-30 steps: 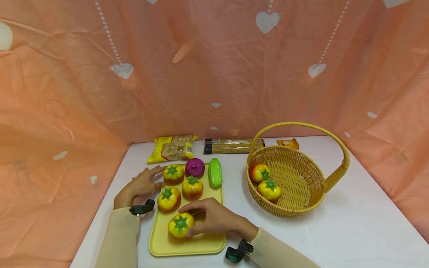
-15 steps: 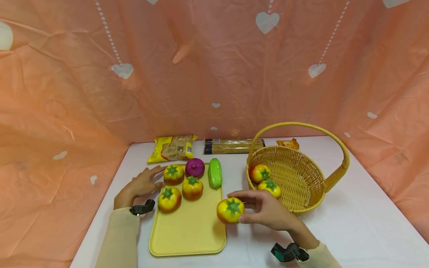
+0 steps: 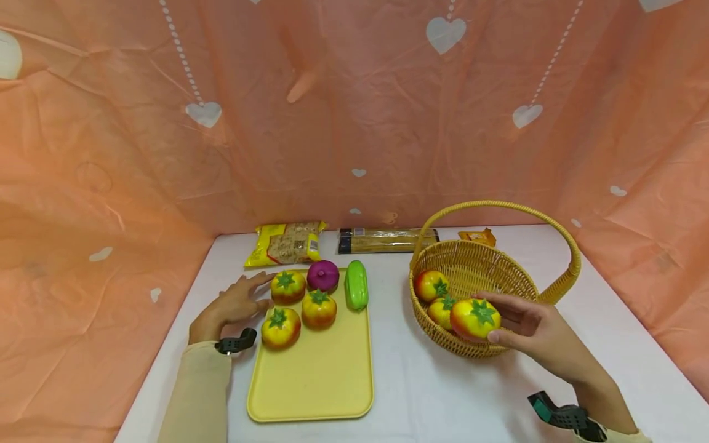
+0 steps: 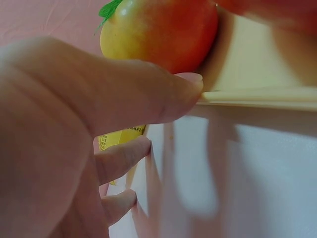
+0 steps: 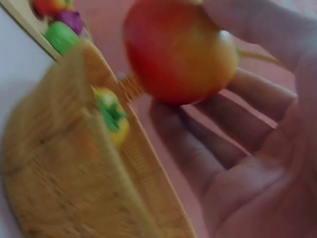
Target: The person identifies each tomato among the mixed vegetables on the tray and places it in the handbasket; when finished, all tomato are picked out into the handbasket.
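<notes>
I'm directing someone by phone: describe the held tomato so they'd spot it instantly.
Right of the yellow tray stands a round wicker basket. At its near side, the right hand grips a yellow and red tomato with a green top. Unlike two lookalikes lying inside, it is held.

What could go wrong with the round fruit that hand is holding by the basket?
The right hand grips the held fruit between thumb and fingers, so it might slip and roll away. It could also bump the rim of the basket or the two fruits inside. The left hand has its thumb at the edge of the tray, so a push might jiggle that.
</notes>
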The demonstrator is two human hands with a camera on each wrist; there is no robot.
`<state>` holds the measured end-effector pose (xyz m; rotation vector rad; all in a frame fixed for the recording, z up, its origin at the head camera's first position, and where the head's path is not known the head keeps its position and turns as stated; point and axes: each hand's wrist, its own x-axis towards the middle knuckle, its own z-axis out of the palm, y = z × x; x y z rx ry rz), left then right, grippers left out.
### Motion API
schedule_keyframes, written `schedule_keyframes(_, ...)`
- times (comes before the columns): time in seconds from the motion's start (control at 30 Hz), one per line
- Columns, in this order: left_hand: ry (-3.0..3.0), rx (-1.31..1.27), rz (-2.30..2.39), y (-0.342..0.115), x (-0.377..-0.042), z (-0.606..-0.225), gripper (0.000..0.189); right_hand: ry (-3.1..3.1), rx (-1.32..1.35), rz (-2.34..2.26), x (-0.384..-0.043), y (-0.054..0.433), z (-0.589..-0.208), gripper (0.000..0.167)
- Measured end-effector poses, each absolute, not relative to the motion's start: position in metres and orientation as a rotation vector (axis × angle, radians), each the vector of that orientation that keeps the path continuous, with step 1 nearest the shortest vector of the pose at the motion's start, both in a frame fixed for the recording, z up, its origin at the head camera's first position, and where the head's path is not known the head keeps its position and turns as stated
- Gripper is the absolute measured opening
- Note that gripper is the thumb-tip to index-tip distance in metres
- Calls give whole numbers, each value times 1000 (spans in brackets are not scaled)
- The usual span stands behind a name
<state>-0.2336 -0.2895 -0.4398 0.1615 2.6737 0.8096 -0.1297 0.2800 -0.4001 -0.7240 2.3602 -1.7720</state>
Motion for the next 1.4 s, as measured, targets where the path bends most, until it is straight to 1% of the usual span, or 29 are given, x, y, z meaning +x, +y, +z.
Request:
schedule_keyframes(0.13, 2678, 171, 806, -290, -233, -440, 75, 2477, -674, -1638, -133, 291, -395, 53)
schedule_keyframes(0.3, 2682, 183, 803, -292, -234, -441, 75, 2553, -601, -1466, -141, 291, -396, 51)
schedule_keyframes(0.6, 2696, 198, 792, -291, -233, -441, 75, 2560, -585, -1341, -159, 274, -404, 56)
schedule_keyframes(0.8, 2690, 189, 786, -291, -233, -443, 75, 2628, -616, -1244, -169, 258, -413, 55)
schedule_keyframes(1.03, 2687, 180, 785, -290, -235, -444, 74, 2742, -627, -1096, -171, 252, -413, 58)
schedule_keyframes(1.13, 2678, 161, 790, -290, -235, -444, 75, 2772, -610, -1100, -165, 253, -405, 59)
schedule_keyframes(1.2, 2673, 151, 795, -290, -235, -444, 75, 2790, -621, -1143, -161, 252, -398, 57)
schedule_keyframes(1.3, 2671, 143, 803, -290, -235, -443, 74, 2780, -680, -1277, -158, 251, -389, 52)
schedule_keyframes(1.4, 2671, 137, 813, -290, -235, -442, 74, 2678, -772, -1485, -157, 249, -383, 51)
